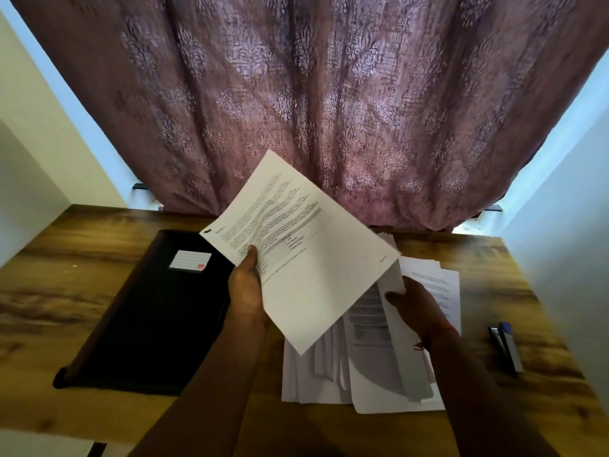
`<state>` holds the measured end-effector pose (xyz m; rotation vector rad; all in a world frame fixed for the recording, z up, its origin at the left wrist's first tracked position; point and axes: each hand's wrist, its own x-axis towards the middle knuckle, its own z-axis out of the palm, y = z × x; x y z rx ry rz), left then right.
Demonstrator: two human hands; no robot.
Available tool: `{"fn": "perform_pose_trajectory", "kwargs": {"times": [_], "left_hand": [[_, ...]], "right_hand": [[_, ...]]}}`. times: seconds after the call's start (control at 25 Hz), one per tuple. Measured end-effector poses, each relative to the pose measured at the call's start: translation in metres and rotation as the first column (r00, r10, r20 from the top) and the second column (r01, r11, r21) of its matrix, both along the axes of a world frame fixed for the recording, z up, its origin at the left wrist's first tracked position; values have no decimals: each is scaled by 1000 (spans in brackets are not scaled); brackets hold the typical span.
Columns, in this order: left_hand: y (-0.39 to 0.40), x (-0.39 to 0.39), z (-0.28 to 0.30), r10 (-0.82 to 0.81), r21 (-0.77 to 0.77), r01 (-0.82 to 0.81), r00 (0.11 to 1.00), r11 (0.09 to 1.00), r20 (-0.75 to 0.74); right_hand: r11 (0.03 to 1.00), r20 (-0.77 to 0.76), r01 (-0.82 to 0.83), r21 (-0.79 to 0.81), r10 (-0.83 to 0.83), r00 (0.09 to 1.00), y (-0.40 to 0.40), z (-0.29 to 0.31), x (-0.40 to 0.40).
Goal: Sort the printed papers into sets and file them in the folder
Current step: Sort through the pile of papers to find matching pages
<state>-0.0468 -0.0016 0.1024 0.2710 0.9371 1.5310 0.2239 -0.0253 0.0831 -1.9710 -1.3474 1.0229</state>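
Note:
My left hand (247, 285) pinches a printed sheet (306, 258) at its lower left edge, thumb on top, and holds it tilted above the table. My right hand (412, 308) grips a thin bundle of papers (393, 280) just right of that sheet, over a loose spread pile of printed papers (369, 367) lying on the table. A closed black folder (155, 311) with a white label lies flat to the left of my left hand.
A blue and black stapler (506, 346) lies at the right side of the wooden table (49, 275). A purple patterned curtain (313, 94) hangs behind the table's far edge. White walls flank both sides.

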Motion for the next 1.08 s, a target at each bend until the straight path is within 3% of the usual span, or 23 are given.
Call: {"fn": "perform_pose_trajectory", "kwargs": {"times": [0.08,0.16,0.28,0.44,0.56,0.72,0.84,0.96,1.0,1.08], "left_hand": [[-4,6,3,-46,-15,45,995,999,-85],[-4,10,-11,-63,-118,27,947,993,-314],[-8,11,-43,-192,-321,-6,792,947,-580],[-23,14,-76,-382,-375,149,618,915,-688],[-25,21,-86,-433,-374,239,657,896,-617],[-27,31,-82,-487,-360,347,747,866,-453],[-32,42,-74,-523,-403,414,826,816,-210],[-24,52,-74,-545,-466,402,807,788,-226],[-23,48,-71,-538,-441,433,830,786,-144],[-16,37,-84,-512,-399,421,845,815,-153]], "right_hand": [[999,-6,22,24,-21,1000,2,0,2],[998,-5,42,39,-41,999,4,1,5],[992,68,79,102,-86,994,8,4,11],[978,230,108,179,-148,962,17,13,6],[991,433,-46,123,-12,901,21,15,-28],[925,652,-378,-30,305,695,12,-1,-92],[847,589,-514,-138,487,645,6,-27,-129],[772,565,-609,-179,588,579,2,-49,-140],[755,568,-630,-184,604,558,4,-54,-139],[738,504,-651,-176,636,585,9,-60,-136]]}}
